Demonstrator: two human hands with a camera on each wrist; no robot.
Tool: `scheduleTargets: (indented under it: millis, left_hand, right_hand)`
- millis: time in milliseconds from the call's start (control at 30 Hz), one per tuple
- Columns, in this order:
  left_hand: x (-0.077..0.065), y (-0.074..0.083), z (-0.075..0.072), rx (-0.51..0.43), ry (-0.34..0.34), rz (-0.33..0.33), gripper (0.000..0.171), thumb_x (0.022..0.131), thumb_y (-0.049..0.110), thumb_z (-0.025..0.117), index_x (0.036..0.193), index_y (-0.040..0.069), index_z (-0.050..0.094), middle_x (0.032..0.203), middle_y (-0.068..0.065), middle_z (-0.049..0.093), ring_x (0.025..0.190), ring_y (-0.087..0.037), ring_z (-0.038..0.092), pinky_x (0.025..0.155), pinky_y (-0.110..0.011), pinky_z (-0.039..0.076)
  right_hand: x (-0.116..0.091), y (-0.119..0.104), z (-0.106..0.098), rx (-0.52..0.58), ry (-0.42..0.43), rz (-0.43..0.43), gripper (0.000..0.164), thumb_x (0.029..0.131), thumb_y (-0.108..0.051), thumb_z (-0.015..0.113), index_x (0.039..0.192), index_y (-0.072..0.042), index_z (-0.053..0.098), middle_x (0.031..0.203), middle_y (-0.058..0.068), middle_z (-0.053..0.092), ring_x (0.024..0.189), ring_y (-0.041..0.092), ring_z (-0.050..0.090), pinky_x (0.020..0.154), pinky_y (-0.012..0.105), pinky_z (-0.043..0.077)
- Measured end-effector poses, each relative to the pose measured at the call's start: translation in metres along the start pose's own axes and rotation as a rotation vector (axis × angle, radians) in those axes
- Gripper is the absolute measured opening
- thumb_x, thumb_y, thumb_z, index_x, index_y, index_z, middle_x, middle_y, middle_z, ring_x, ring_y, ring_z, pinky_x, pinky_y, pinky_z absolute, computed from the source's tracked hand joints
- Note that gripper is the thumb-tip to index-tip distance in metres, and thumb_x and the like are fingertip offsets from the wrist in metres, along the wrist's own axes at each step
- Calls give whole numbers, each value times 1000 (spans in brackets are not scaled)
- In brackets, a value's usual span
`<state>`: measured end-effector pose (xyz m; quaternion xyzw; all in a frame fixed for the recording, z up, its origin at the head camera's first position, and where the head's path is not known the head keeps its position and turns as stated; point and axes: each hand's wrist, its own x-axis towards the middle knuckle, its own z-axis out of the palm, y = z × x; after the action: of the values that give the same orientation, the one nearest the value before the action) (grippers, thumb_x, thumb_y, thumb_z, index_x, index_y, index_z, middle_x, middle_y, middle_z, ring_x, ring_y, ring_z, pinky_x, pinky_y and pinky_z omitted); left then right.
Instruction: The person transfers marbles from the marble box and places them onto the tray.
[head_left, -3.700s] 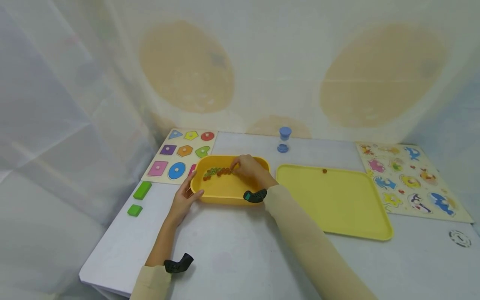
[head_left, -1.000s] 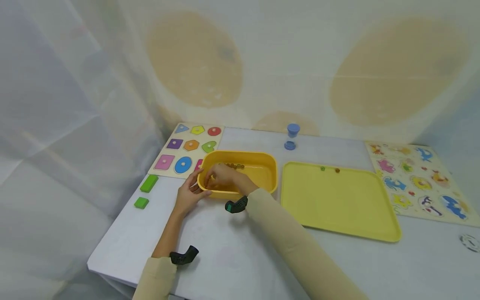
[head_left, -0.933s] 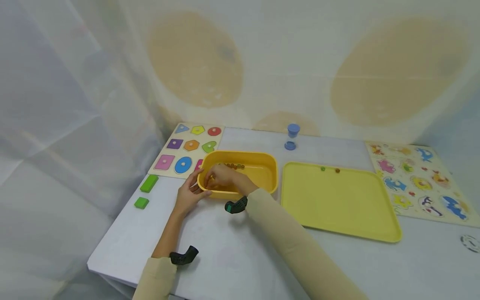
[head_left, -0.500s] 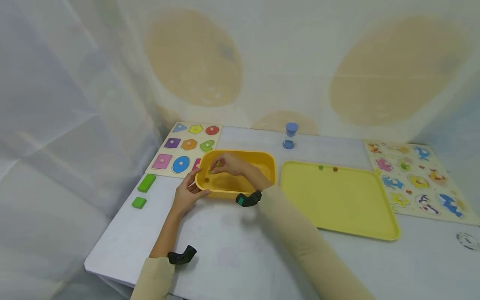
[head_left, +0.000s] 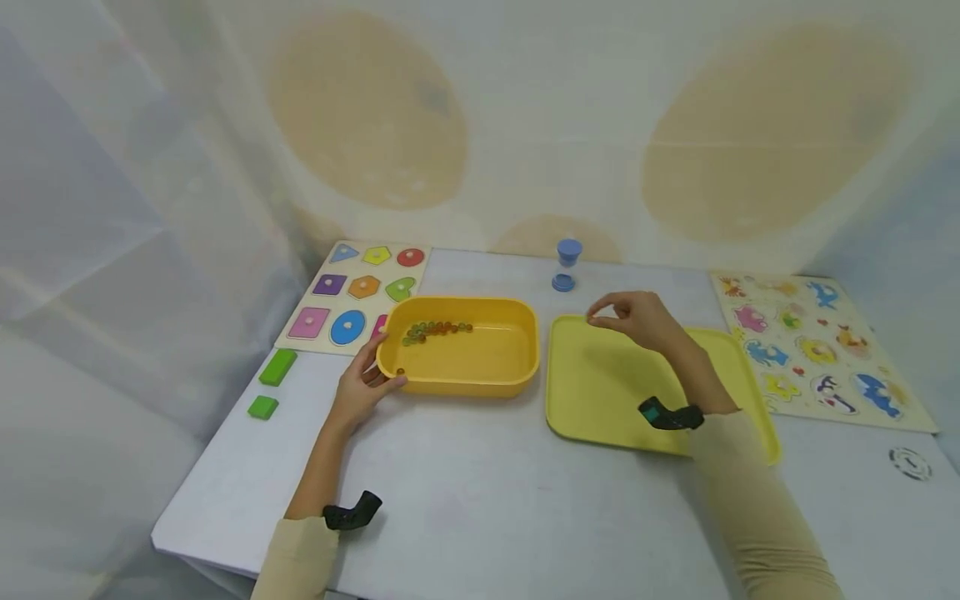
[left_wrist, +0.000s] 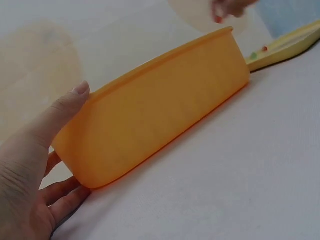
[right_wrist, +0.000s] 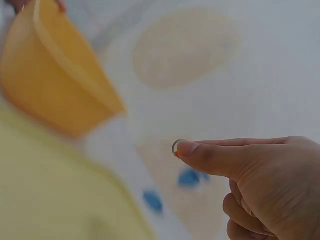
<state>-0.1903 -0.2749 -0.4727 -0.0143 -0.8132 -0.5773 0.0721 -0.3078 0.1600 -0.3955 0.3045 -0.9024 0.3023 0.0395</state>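
Observation:
My left hand (head_left: 362, 393) grips the left end of a deep orange-yellow plastic bin (head_left: 465, 388), thumb at the rim and fingers round the outer wall. Green and orange marbles (head_left: 438, 327) lie along the bin's back left, with a single orange marble (head_left: 401, 372) in its front left corner. Over the back left of the yellow tray (head_left: 592, 408), my right hand (head_left: 637, 321) pinches one small glass marble (right_wrist: 175, 148), clear with an orange patch, between thumb and forefinger. A green marble (left_wrist: 253, 56) and an orange-red marble (left_wrist: 265, 49) show at the tray in the left wrist view.
A shape puzzle board (head_left: 315, 333) lies behind the bin's left end, near two green blocks (head_left: 278, 367). A blue sand timer (head_left: 566, 265) stands behind the tray. To the right are an animal puzzle board (head_left: 802, 367) and a round black-and-white mark (head_left: 910, 463).
My right hand has picked a marble from the bin and carried it right, over the tray. Earlier, a green marble joined the orange one on the tray. My left hand stays on the bin.

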Motion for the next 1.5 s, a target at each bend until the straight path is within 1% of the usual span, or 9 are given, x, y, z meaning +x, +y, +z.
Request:
scheduleTargets:
  millis: [233,333,433,600,733,1067,1267,1367,1500]
  left_hand:
    - [0,-5,-6,-28,-3,-10,71,79,22,69,137,36,31,145,6,28,124,-28,41,96,-33,41]
    - [0,-8,-7,-44,-12,0,77,74,25,73,138,36,30,145,3,29,120,-29,45,92,-27,44]
    - [1,-11,-6,-50,-9,15,82,71,27,75,138,36,29,144,0,30,118,-30,47,88,-24,46]
    - [3,-14,-1,-50,29,46,79,71,20,75,137,33,33,144,-3,32,117,-31,48,88,-27,47]
    - [4,-9,1,-60,44,40,77,73,14,74,137,30,34,143,-3,33,117,-31,48,89,-30,46]
    - [-4,15,5,-56,50,47,76,74,19,74,139,21,34,143,-7,33,118,-34,46,90,-31,45]
    - [-3,13,7,-47,65,43,74,75,17,72,138,23,35,143,-3,33,118,-32,46,91,-35,45]
    - [-3,13,7,-43,72,51,72,76,13,71,138,22,35,143,-3,33,118,-33,46,91,-36,45]
    - [-4,14,7,-33,87,52,71,76,15,71,137,23,36,143,-2,33,118,-32,46,90,-35,46]
  right_hand:
    - [-56,69,9,-20,-53,183,19,84,-30,62,93,-15,69,51,-3,33,45,10,24,41,23,23]
    - [-62,77,14,-7,-44,226,21,84,-31,62,95,-15,69,52,-3,33,46,9,24,42,23,23]
    - [-57,72,13,-14,-7,193,25,83,-32,62,99,-13,67,51,-2,33,44,9,23,39,22,23]
    - [-30,34,9,17,25,83,29,84,-31,62,103,-9,66,47,-1,36,36,12,31,35,23,26]
    - [5,-8,14,63,30,-2,28,84,-31,62,101,-10,67,47,-3,29,38,11,27,39,24,28]
    - [98,-94,64,145,-124,-170,20,82,-25,65,98,-12,68,46,-3,28,42,13,24,43,23,23]
    - [131,-112,108,174,-242,-134,21,83,-22,65,99,-10,68,53,-1,41,45,12,26,46,22,25]
    - [140,-116,124,185,-285,-83,20,82,-20,65,99,-10,69,77,1,60,53,12,34,49,20,31]
    - [148,-122,141,195,-352,-24,18,83,-19,65,98,-11,69,105,3,62,67,16,42,55,21,37]
